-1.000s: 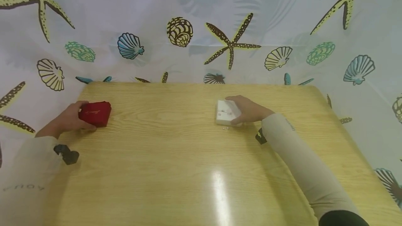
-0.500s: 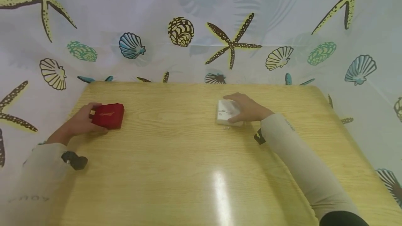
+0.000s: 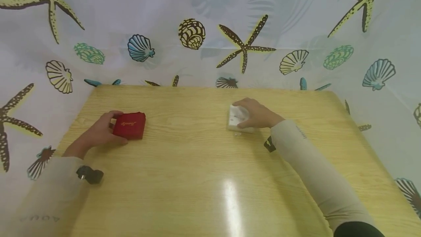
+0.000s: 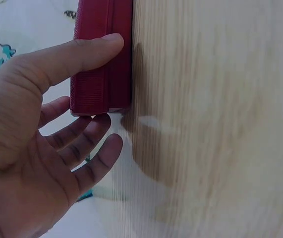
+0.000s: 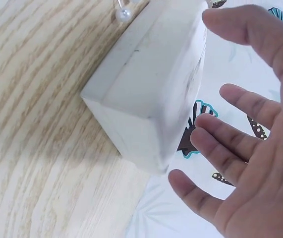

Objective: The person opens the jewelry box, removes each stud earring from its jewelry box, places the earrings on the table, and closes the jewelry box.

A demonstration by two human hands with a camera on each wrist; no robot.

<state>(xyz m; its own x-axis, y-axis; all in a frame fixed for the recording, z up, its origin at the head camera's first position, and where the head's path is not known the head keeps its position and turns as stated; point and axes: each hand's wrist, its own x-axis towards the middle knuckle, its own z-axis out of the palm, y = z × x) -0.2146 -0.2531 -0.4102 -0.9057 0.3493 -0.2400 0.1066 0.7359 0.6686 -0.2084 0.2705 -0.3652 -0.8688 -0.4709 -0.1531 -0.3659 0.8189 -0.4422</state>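
My left hand [image 3: 102, 132] grips a small red box [image 3: 129, 125] with gold lettering on its lid, at the left of the table. In the left wrist view the thumb presses one side of the red box [image 4: 94, 89], and fingertips lie at its end. Farther right, my right hand [image 3: 258, 114] spreads over a small white box [image 3: 234, 120] resting on the table. The right wrist view shows the fingers apart from the white box [image 5: 131, 94], with the thumb by its upper edge. A pearl earring [image 5: 123, 14] lies beside that box; its other parts are cut off.
Both boxes are on a light wooden table [image 3: 184, 178]. A white cloth [image 3: 158, 6] printed with shells and starfish hangs behind the table and along its sides. Dark wrist cameras [image 3: 90, 175] are strapped at both sleeves.
My left hand has moved the red box to the right and slightly nearer. My right hand has stayed over the white box, barely shifting, and the white box has not visibly moved on the table.
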